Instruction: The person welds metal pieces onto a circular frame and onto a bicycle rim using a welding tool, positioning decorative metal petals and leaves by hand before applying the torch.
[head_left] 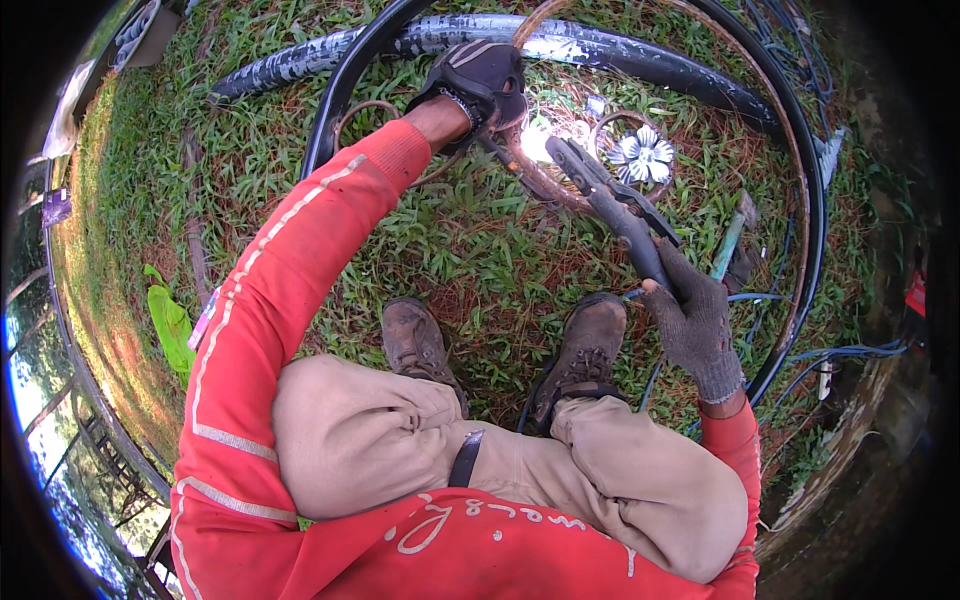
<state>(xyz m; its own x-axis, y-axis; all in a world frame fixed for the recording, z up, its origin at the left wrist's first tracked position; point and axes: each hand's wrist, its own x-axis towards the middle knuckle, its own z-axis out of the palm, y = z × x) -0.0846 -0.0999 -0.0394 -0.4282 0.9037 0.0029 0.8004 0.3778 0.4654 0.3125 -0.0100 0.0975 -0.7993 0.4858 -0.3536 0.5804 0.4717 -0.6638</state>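
From my remote seat I am holding a long, dark tool (612, 207) in my right grip (692, 320), its far end slanting up and leftward beside a rusty metal strip (548, 187), which is curving down from my left grip (482, 85) over grass (470, 240).

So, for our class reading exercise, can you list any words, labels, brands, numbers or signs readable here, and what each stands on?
Red sweatshirt: pale script lettering across the front; I won't copy its wording.
Small purple item, far left: any print is too small and blurred to read.
Electrode holder in the right hand: no legible marking.
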